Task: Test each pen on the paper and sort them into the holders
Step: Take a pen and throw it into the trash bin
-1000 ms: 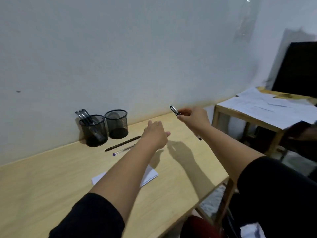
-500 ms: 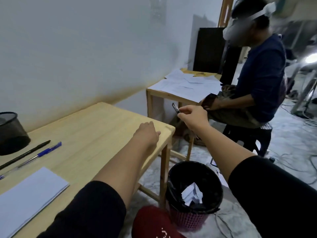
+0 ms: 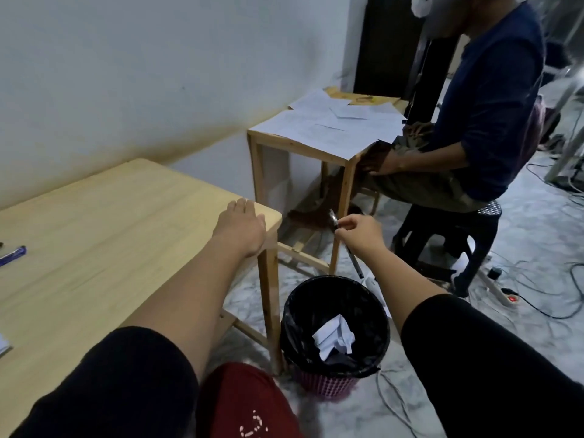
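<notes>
Pen (image 3: 334, 223) held off the desk, above the bin.
Head view: right hand (image 3: 360, 233) grip pinches it past the desk's (image 3: 126, 216) right edge; left hand (image 3: 241, 227) flat, empty, on the right corner. View has swung from holders to bin (image 3: 335, 330); likely a discard.

Pen (image 3: 356, 261) in my right hand (image 3: 360, 237): dark, slim barrel, pinched near its upper end, tilted with one tip up and away from me, the other end pointing down past my wrist, off the counter (image 3: 126, 216). Second pen (image 3: 14, 255): blue, lying flat on the counter at the far left edge, partly cut off. A corner of white paper (image 3: 3, 344) lies at the same edge, nearer me.
</notes>
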{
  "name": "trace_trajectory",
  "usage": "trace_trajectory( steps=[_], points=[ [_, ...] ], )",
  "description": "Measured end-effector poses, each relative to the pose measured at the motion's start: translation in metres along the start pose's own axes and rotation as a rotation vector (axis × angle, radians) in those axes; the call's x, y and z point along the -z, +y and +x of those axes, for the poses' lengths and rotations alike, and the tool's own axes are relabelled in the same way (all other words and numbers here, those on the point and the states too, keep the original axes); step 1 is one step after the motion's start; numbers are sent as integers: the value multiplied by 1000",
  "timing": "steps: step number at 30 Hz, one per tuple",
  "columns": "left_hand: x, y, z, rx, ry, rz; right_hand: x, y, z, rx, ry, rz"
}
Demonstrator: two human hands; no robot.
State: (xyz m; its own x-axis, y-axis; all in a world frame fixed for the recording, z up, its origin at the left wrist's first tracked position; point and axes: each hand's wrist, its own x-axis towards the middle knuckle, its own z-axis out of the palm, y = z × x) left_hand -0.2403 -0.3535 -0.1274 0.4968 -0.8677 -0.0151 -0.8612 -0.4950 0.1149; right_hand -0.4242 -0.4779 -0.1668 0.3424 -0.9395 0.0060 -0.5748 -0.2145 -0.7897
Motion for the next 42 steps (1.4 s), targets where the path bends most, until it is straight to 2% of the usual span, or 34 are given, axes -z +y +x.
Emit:
trace_trajectory(
  steps=[3, 6, 10, 15, 19, 27, 34, 42],
  points=[
    [0, 1, 0, -4, -10, 20, -2, 12, 7, -38, -96, -111],
    [0, 2, -1, 1, -8, 43, -4, 11, 11, -17, -196, -339],
    [-1, 2, -2, 10, -16, 17, -4, -6, 10, 122, -284, -604],
    [4, 2, -1, 27, -60, -11, 0, -39, 6, 279, -275, -746],
    [17, 4, -1, 97, -78, -11, 0, -72, 3, 390, -213, -753],
    [58, -22, -24, 165, 31, 98, -18, -132, -13, 493, -181, -715],
    [101, -95, -57, 294, 137, 108, -57, -201, -33, 605, -233, -702],
    [145, -205, -131, 466, 229, 132, -140, -289, -93, 803, -289, -675]
  ],
)
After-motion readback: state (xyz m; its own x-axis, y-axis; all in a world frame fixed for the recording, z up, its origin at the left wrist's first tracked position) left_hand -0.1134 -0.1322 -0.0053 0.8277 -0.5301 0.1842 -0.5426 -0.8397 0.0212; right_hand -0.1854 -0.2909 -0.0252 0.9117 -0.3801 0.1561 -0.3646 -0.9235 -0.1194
